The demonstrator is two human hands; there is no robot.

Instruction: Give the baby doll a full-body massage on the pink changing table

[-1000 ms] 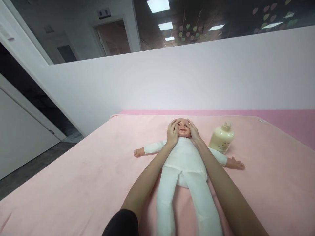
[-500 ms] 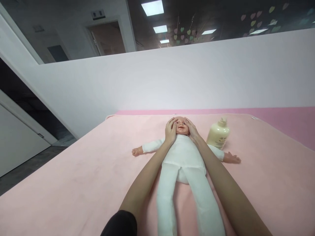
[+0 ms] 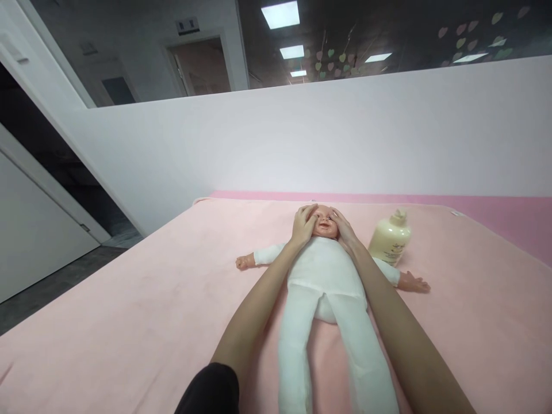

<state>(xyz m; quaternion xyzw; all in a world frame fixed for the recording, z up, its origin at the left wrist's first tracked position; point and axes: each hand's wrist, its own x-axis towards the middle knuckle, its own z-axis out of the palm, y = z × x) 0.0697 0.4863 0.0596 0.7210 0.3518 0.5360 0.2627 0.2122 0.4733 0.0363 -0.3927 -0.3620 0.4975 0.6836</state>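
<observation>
A baby doll (image 3: 328,264) with a white cloth body lies on its back, arms spread out and legs toward me. My left hand (image 3: 303,224) cups the left side of its head, the thumb on the cheek near the eye. On the opposite side, my right hand (image 3: 344,227) lies curved along the head, fingertips near the brow. The doll's face (image 3: 325,225) shows between both hands. Just right of my right forearm stands a pale yellow pump bottle (image 3: 390,238), behind the doll's outstretched arm.
A pink cloth (image 3: 142,305) covers the table under the doll. Behind it rises a white wall panel (image 3: 345,138) with a dark window (image 3: 379,29) above. At left are a white door (image 3: 38,230) and grey floor (image 3: 56,282).
The whole scene sits slightly farther right in view, as the camera has turned a little. Both hands stay on the doll's head; the left fingers have shifted slightly over its side.
</observation>
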